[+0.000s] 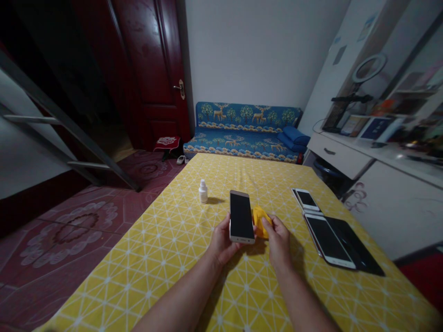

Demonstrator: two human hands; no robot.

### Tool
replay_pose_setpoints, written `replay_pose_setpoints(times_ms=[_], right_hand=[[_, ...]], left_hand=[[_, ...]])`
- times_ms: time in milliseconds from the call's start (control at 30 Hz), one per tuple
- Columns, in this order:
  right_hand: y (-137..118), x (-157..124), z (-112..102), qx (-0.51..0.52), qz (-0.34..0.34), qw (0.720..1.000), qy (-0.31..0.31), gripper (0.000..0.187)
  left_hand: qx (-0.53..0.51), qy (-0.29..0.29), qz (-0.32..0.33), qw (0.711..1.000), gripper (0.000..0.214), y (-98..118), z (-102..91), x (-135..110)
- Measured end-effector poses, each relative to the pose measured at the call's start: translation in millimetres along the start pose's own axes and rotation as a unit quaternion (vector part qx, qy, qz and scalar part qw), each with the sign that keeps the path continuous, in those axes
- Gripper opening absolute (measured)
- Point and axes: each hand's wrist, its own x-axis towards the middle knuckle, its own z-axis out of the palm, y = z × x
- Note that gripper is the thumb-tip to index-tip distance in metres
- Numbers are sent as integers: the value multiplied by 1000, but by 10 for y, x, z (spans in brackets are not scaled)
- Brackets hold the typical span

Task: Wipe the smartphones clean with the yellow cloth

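A smartphone (241,216) with a dark screen and a pale gold frame is held upright and slightly tilted above the table. My left hand (223,240) grips it from below and the left side, closed around its lower part. Just right of the phone, my right hand (278,237) pinches a yellow cloth (261,221), thumb on top. The cloth's left edge is close beside the phone; whether they touch I cannot tell. A small white bottle (203,192) with a cap stands on the table, to the left beyond my hands.
On the table's (166,258) right lie a small white phone (306,200) and a larger white device (330,240) on an open dark cover (358,244). Past the far edge is a blue patterned sofa (238,138). A white cabinet (398,198) flanks the right side, a ladder (83,143) the left.
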Motion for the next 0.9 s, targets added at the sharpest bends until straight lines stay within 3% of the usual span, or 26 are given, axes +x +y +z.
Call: replay_pose_setpoints(times_ms=[200,600,900], right_hand=[[-64,-26,12,-41,-8,999,-4,32],[-86,-30,27,-14,-16,1000,11,28],[-76,-45,58,-37,-15,999,-12,32]], left_hand=[[25,22,13,999,51,-11,0,14],[27,25,19,999,51,-11,2,12],[19,28,23,999,52,-12,15,11]])
